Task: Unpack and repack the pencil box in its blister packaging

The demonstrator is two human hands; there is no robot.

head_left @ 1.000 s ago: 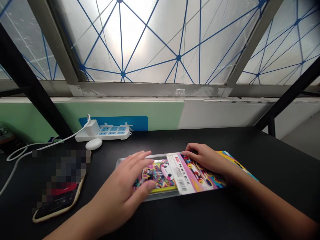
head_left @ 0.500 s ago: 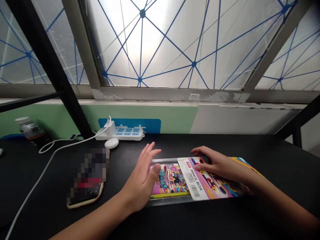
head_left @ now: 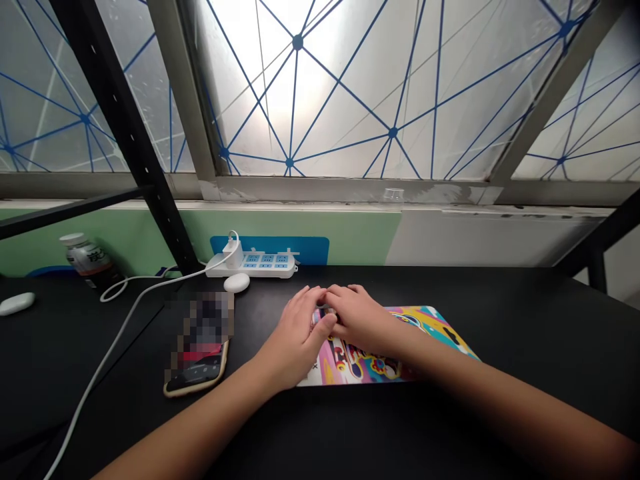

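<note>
A colourful pencil box [head_left: 420, 337] lies flat on the black desk [head_left: 525, 320], long side left to right. Both my hands meet at its left end. My left hand [head_left: 297, 337] lies over the near left corner with its fingers curled against the box's end. My right hand [head_left: 357, 317] covers the top of that same end, fingers bent and touching the left hand's fingertips. A small dark gap shows between the fingertips; what lies under them is hidden.
A phone [head_left: 197, 370] lies left of my left hand. Behind it are a white oval case [head_left: 237, 283], a power strip [head_left: 260, 265] with a plug and a white cable [head_left: 113, 337]. A bottle [head_left: 89, 259] and a black frame post [head_left: 125, 140] stand at the left.
My right hand slid left along the box and my left hand closed in, so they now meet at its left end. The white label and clear sleeve end are no longer visible.
</note>
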